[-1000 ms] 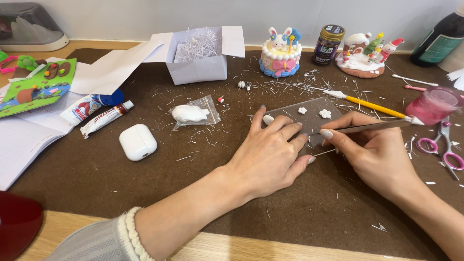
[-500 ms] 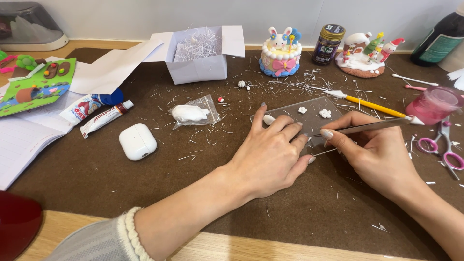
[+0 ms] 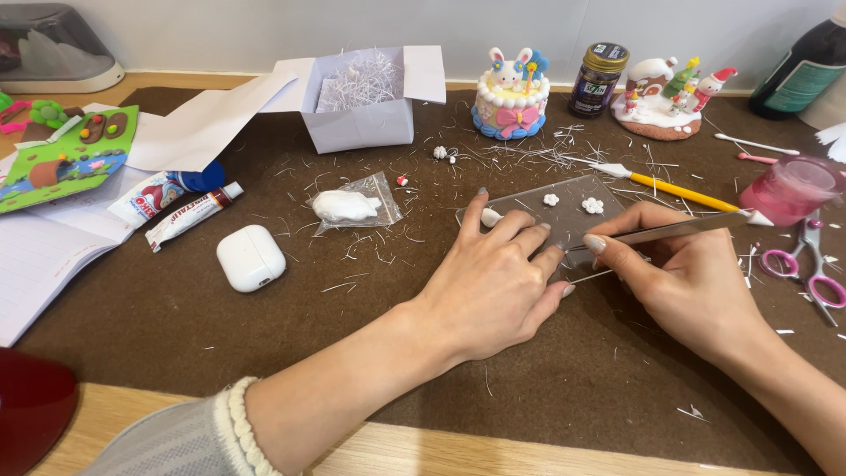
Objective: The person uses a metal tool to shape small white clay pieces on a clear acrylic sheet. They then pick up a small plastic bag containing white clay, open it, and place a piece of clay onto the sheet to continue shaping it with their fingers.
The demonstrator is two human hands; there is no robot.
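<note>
My left hand (image 3: pixel 493 269) lies palm down on a clear plastic sheet (image 3: pixel 573 211) on the brown mat, fingers spread, pinning it. A small white clay lump (image 3: pixel 490 217) sits by my index finger. My right hand (image 3: pixel 683 278) grips a thin metal tool (image 3: pixel 679 228) like a pen, its tip on the sheet by my left fingertips. Two tiny white clay flowers (image 3: pixel 592 204) rest on the far part of the sheet.
On the mat: white earbud case (image 3: pixel 251 256), bagged white clay (image 3: pixel 348 206), glue tube (image 3: pixel 189 216), open white box (image 3: pixel 361 101), clay bunny cake (image 3: pixel 509 92), dark jar (image 3: pixel 597 79), clay snow scene (image 3: pixel 670 97), yellow-handled tool (image 3: pixel 674 188), pink cup (image 3: pixel 790 189), pink scissors (image 3: pixel 815 264). Shredded paper lies scattered.
Hardly anything differs: both hands stay on the plastic sheet, with the metal tool's tip held in nearly the same spot.
</note>
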